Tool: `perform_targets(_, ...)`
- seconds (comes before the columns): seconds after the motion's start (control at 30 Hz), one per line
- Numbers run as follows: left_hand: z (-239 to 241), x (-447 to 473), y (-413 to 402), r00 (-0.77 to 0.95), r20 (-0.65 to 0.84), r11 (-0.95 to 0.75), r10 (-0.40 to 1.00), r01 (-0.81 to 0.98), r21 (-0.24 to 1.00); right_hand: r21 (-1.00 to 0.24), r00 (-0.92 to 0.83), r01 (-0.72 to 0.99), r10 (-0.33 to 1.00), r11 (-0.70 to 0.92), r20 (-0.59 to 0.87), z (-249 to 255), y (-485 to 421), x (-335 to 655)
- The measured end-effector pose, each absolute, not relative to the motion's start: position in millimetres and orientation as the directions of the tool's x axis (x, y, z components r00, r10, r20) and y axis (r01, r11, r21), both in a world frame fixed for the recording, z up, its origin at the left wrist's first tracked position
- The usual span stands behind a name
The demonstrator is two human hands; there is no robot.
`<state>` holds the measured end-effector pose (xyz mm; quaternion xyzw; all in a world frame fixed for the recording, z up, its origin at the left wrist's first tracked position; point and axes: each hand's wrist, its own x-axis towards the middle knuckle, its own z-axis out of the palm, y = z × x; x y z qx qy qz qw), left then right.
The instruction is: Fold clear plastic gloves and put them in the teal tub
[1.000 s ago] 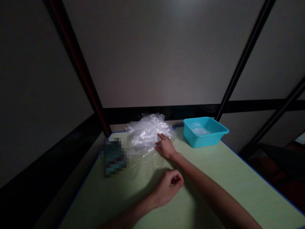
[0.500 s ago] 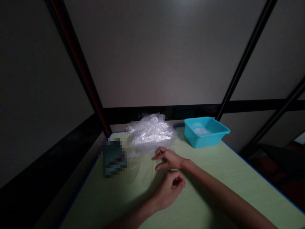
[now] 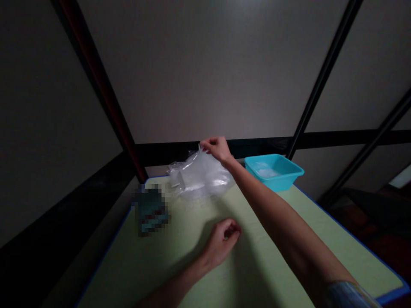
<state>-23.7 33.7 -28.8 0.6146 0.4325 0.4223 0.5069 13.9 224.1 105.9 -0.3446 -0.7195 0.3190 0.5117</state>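
Up at the back of the table, my right hand [image 3: 218, 148] pinches the top edge of a clear plastic bag [image 3: 194, 173] between thumb and fingers. The bag hangs slanted from the fingertips, over a crumpled pile of similar clear plastic bags [image 3: 221, 179], and hides part of it. My left hand [image 3: 221, 240] rests on the table nearer to me, fingers curled in toward the thumb around a small dark gap. No object shows in it.
A turquoise plastic basin [image 3: 281, 184] with whitish, see-through material inside stands at the back right. A blurred-out dark green object [image 3: 152, 211] lies at the left. The pale green table [image 3: 128, 269] has a blue edge; wall panels [image 3: 212, 77] rise behind it.
My right hand has moved up and away from me, lifting the edge of a plastic bag off the pile. My left hand stays curled on the table.
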Motion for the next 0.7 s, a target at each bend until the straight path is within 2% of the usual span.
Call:
perform_targets(0.23, -24.8, -34.0, 50.2, 0.153, 0.065, -0.037, 0.986, -0.178, 0.983, -0.841, -0.224, -0.091, 0.812, 0.533, 0.539, 118.0, 191.4, 41.4)
perform_targets(0.37, -23.0, -44.4, 58.6, 0.067, -0.037, 0.06, 0.997, -0.39, 0.919, -0.845, -0.301, -0.146, 0.791, 0.515, 0.533, 103.4, 149.0, 87.5)
perform_targets(0.47, -23.2, -52.6, 66.2, 0.071, -0.138, 0.154, 0.988, -0.52, 0.84, -0.835, -0.441, -0.029, 0.742, 0.549, 0.504, 88.1, 112.5, 130.7)
perform_targets(0.63, -20.5, -61.7, 77.1, 0.238, -0.254, 0.348, 0.937, -0.581, 0.736, -0.842, -0.668, 0.286, 0.725, 0.457, 0.166, 58.1, 56.9, 185.4)
perform_targets(0.7, -16.8, -62.6, 77.0, 0.313, -0.29, 0.423, 0.904, -0.57, 0.705, -0.867, -0.735, 0.33, 0.678, 0.373, 0.012, 49.1, 41.3, 198.2)
